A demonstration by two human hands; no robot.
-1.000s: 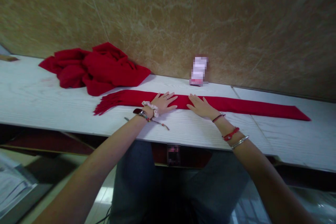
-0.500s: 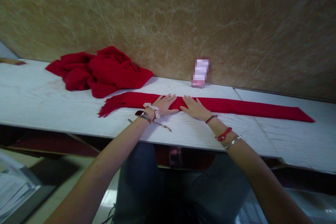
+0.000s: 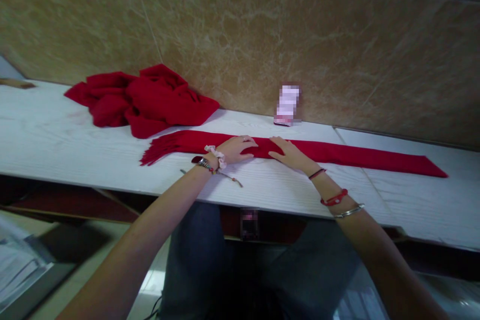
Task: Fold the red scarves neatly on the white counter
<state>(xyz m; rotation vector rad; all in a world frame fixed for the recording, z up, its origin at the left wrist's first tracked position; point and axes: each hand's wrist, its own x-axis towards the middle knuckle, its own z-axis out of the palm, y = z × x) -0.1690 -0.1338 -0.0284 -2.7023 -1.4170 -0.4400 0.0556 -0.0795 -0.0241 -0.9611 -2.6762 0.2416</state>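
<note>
A long, narrow red scarf [image 3: 360,158] lies flat along the white tabletop [image 3: 75,145], with its fringed end [image 3: 157,149] to the left. Both hands rest on its middle, close together. My left hand [image 3: 235,149] is arched, its fingers drawn together and curled down onto the cloth. My right hand [image 3: 289,152] sits just to the right, fingers bent and thumb tucked under, pinching the scarf's near edge. There are bracelets on both wrists.
A crumpled heap of red cloth [image 3: 144,97] lies at the back left against the brown marble wall [image 3: 262,35]. A small blurred pink object [image 3: 288,105] stands against the wall behind the hands. The table's front edge runs just above my lap.
Both hands lay flat on the scarf with fingers spread. Now the fingers have drawn together and curled onto the cloth. The scarf has not shifted.
</note>
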